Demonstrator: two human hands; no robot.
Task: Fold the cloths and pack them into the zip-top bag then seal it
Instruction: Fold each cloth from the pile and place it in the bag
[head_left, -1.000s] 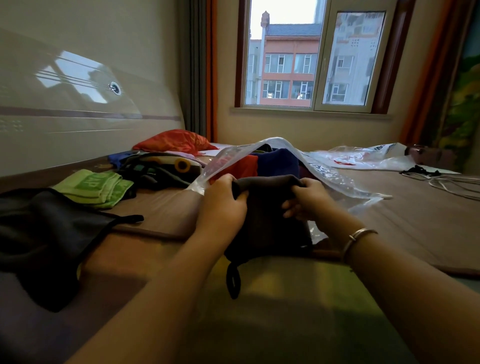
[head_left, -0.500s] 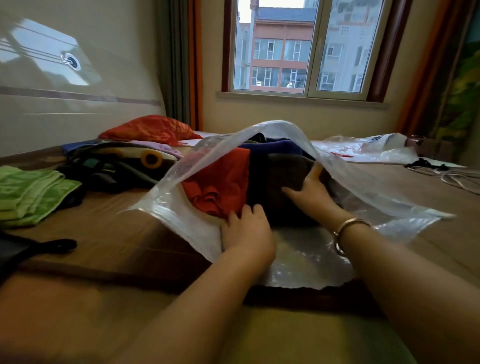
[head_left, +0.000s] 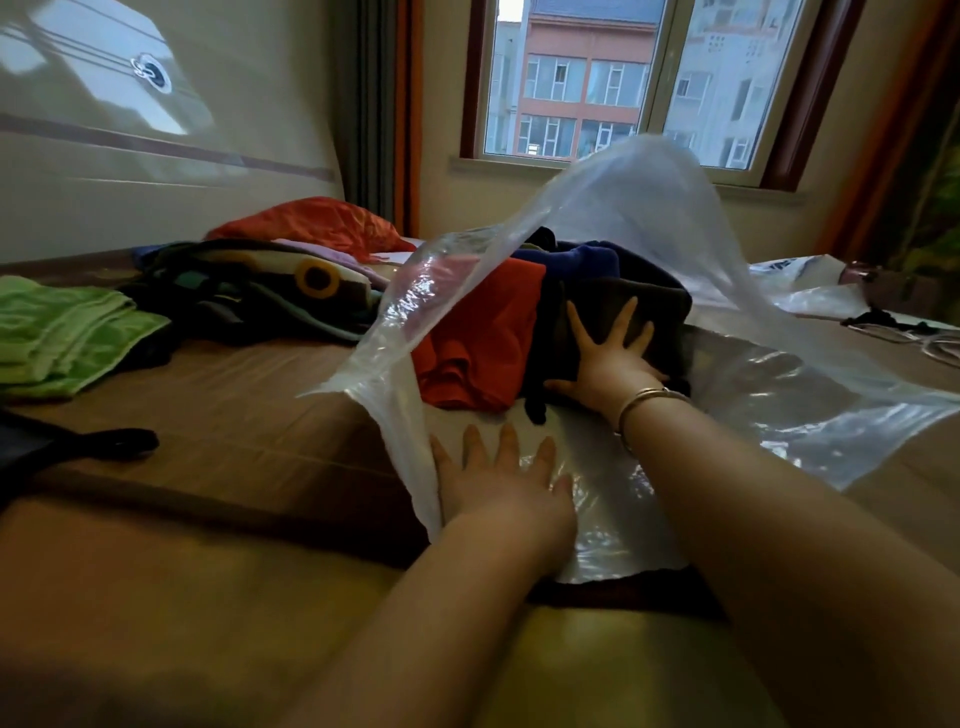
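While the top sheet of the clear zip-top bag (head_left: 639, 208) billows up in front of the window (head_left: 623, 78), its lower sheet lies flat on the brown bed surface (head_left: 234, 415) with the mouth gaping toward the person. Inside the bag sit folded cloths: a red cloth (head_left: 483, 332) on the left, a dark grey cloth (head_left: 660, 306) to its right, and a blue cloth (head_left: 587, 260) behind them (other dark pieces lie further back, too dim to tell apart). The right hand (head_left: 608, 358), a bangle (head_left: 644, 400) on its wrist, reaches into the bag with fingers spread wide and straight, pressed flat against the dark grey cloth and gripping nothing. The left hand (head_left: 504, 478) lies palm down on the lower sheet just inside the mouth, fingers straight and slightly apart, holding the plastic against the bed.

Well to the left, outside the bag, a folded green towel (head_left: 67, 332) rests on the bed, with a heap of dark clothes (head_left: 249, 291) beside it and a red garment (head_left: 317, 223) behind that.
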